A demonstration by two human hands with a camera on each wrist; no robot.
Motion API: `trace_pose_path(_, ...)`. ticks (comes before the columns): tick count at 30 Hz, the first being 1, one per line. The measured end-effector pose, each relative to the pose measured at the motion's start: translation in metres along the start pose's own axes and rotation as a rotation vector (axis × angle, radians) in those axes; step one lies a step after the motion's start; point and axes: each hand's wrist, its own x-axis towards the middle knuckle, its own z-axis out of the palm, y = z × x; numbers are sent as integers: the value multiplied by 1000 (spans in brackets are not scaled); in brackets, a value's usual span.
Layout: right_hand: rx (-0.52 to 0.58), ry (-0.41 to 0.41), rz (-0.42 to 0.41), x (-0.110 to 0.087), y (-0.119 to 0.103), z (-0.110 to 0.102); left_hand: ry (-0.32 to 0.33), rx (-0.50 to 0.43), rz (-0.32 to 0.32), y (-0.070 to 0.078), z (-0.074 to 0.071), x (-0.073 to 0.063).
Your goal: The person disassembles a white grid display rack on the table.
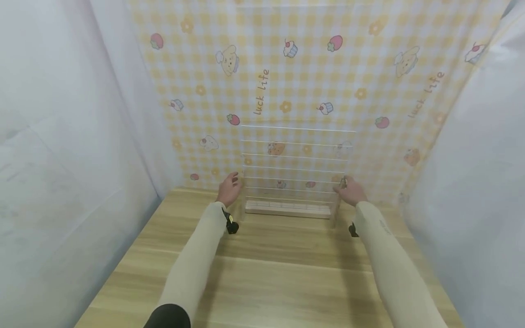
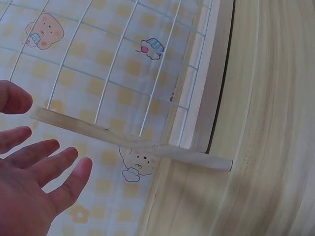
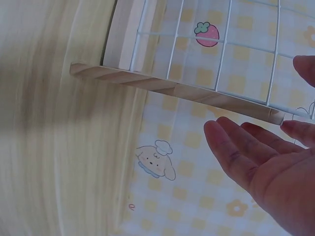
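Observation:
A white wire grid rack stands upright at the back of the table, with a pale wooden base bar along its bottom. My left hand is beside the rack's left edge; in the left wrist view its spread, relaxed fingers are near the upper end of a wooden side strip, apart from it. On the other side my right hand has its fingers nearly straight beside the right wooden strip. Its thumb is across the strip's end; whether a fingertip touches the wood I cannot tell.
Behind the rack hangs a yellow checked cloth printed with cartoon dogs, cupcakes and strawberries. White sheets close in the left and right sides. A wood-grain table spreads out in front of the rack, under both forearms.

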Motion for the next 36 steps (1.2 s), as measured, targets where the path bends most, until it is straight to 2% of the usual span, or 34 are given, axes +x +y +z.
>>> trace_pose_path(5, -1, -7, -4, 0, -2, -2, 3, 12, -4, 4, 5, 7)
trace_pose_path(15, -28, 20, -33, 2, -4, -2, -18, 37, 10, 10, 6, 11)
trace_pose_path(22, -18, 32, -13, -2, -5, -1, -40, 49, 11, 12, 7, 14)
trace_pose_path(32, 46, -14, 32, -4, -9, 3, -14, 19, 8, 10, 1, 8)
trace_pose_path(36, 80, -32, 36, -6, -11, 3, -6, 42, 33, 8, -3, 4)
